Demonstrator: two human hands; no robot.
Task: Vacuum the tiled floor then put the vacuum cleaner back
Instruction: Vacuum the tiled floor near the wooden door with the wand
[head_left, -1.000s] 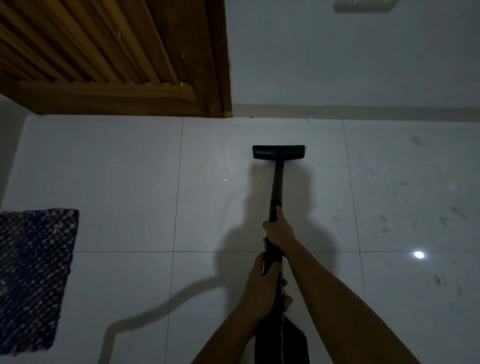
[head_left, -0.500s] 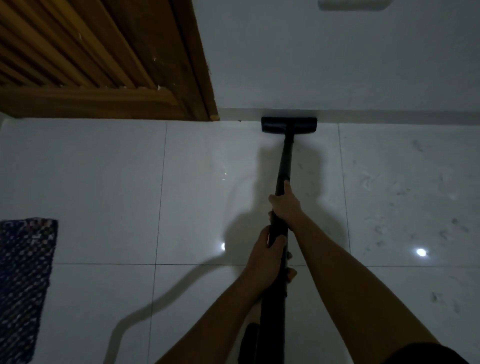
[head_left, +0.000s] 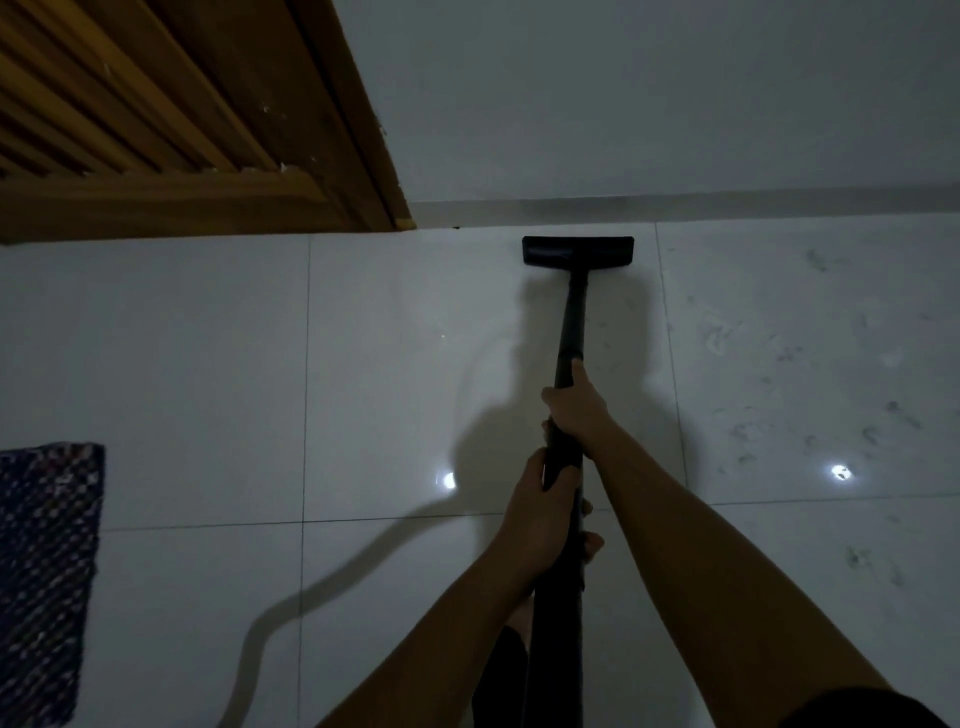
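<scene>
A black vacuum wand (head_left: 570, 332) runs from the bottom middle up to a flat black floor nozzle (head_left: 577, 251), which sits on the white tiled floor (head_left: 395, 374) just short of the wall's skirting. My right hand (head_left: 574, 408) grips the wand higher up, with the forefinger laid along the tube. Below it my left hand (head_left: 540, 512) grips the thicker lower part of the wand. The vacuum's body is out of view.
A slatted wooden door (head_left: 171, 130) and its frame fill the upper left. A white wall (head_left: 649, 98) closes the far side. A dark patterned mat (head_left: 44, 577) lies at the left edge. Dusty smudges mark the tiles (head_left: 810, 415) on the right.
The nozzle was pushed forward from mid-tile to the wall, then drawn back slightly from the skirting. Both hands stayed on the wand.
</scene>
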